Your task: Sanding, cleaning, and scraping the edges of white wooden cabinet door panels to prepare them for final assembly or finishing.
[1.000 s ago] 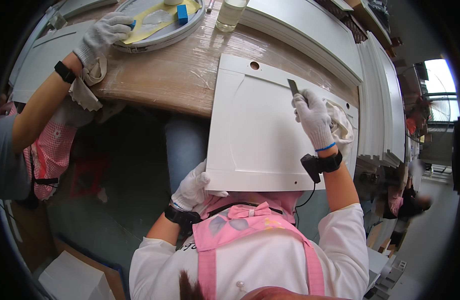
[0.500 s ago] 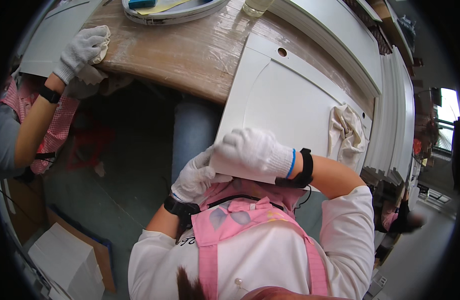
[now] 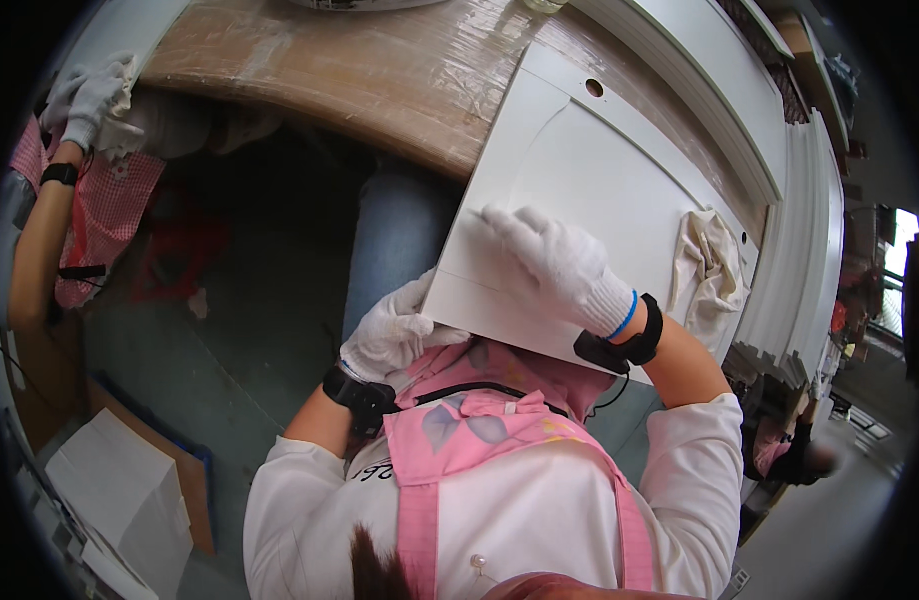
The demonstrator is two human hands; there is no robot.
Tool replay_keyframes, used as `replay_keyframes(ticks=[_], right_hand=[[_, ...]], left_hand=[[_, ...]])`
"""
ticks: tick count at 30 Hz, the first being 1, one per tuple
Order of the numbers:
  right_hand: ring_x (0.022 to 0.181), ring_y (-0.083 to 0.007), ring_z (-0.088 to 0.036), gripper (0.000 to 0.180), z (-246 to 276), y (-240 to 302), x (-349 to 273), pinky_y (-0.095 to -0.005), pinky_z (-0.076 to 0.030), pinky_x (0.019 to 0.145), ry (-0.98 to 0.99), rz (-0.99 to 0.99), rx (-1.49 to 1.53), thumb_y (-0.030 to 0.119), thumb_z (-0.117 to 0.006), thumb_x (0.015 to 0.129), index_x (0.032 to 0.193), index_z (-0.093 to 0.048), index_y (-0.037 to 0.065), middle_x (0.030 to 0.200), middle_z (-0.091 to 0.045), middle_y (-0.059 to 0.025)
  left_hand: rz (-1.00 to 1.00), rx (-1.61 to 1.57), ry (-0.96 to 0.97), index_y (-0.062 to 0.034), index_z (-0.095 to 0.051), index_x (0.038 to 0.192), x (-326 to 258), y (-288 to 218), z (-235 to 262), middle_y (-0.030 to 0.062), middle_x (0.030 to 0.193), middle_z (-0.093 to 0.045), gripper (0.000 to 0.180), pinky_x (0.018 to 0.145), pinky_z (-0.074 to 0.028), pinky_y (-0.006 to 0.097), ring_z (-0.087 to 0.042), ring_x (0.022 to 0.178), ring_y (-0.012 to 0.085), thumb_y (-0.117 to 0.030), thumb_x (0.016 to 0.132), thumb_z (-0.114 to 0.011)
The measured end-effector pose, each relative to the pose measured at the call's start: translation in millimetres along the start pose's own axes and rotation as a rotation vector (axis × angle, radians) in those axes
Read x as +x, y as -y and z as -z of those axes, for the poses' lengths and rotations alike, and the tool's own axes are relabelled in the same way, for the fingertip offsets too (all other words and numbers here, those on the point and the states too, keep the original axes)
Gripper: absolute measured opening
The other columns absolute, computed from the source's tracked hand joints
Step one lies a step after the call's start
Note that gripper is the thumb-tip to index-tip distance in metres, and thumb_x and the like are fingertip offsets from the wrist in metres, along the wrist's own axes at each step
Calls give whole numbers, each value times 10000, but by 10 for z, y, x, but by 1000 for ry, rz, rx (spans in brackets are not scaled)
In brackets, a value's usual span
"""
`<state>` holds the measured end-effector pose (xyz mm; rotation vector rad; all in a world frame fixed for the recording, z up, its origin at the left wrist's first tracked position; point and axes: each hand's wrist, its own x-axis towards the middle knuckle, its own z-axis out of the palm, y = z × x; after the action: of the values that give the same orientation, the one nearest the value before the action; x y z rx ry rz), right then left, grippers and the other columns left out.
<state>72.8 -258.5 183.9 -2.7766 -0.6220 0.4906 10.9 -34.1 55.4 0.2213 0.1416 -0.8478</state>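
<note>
Two knit-gloved hands [image 3: 559,262], smooth white panel [image 3: 624,180]

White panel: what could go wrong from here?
1. The white panel juts past the near edge of the table; it might tip or slide if the left hand loosens at its near-left corner.
2. The right hand is over that overhanging side, so a hard push there could tilt the panel.
3. The crumpled cloth lies on the panel's right part; a sweep of the right arm that way might drag it off.
</note>
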Motion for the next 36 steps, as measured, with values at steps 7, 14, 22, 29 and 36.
replay_keyframes(ticks=[7, 14, 22, 29, 36], right_hand=[[806, -347, -630, 603, -52, -117, 34, -433, -512, 646, 0, 22, -89, 51, -554, 785, 1375, -445, 116, 1006, -589, -136], [841, -320, -656, 570, 23, -135, 41, -398, -546, 660, 9, 84, -124, 75, -554, 804, 1359, -428, 95, 1002, -593, -141], [819, -352, -631, 623, 25, -143, 44, -443, -514, 648, -6, 49, -97, 16, -567, 763, 1363, -471, 153, 1005, -586, -125], [821, -300, -663, 557, 35, -161, 51, -388, -545, 628, -25, 95, -178, 97, -581, 795, 1339, -463, 134, 989, -606, -108], [804, -295, -665, 530, 60, -126, 55, -390, -545, 622, -13, 85, -163, 91, -564, 801, 1323, -487, 134, 976, -613, -107]], left_hand=[[-1, -18, 3, 34, -284, 1441, 6, 10, -16, 206, 1368, -472, 722, 992, -510, 487, -535, 1231, 343, 62, 807, -628], [30, 42, -11, 34, -223, 1480, -1, -17, -42, 168, 1367, -493, 834, 972, -534, 396, -577, 1183, 274, -5, 794, -697], [40, 27, -9, 32, -227, 1479, 5, -42, -92, 182, 1359, -499, 836, 969, -537, 380, -573, 1192, 280, 2, 790, -698], [53, 26, -11, 25, -226, 1484, -6, -52, -84, 187, 1370, -490, 830, 972, -535, 377, -567, 1202, 287, 19, 791, -682], [48, 37, -23, 24, -235, 1483, -7, -47, -71, 180, 1366, -497, 819, 971, -535, 372, -572, 1196, 284, 27, 792, -673]])
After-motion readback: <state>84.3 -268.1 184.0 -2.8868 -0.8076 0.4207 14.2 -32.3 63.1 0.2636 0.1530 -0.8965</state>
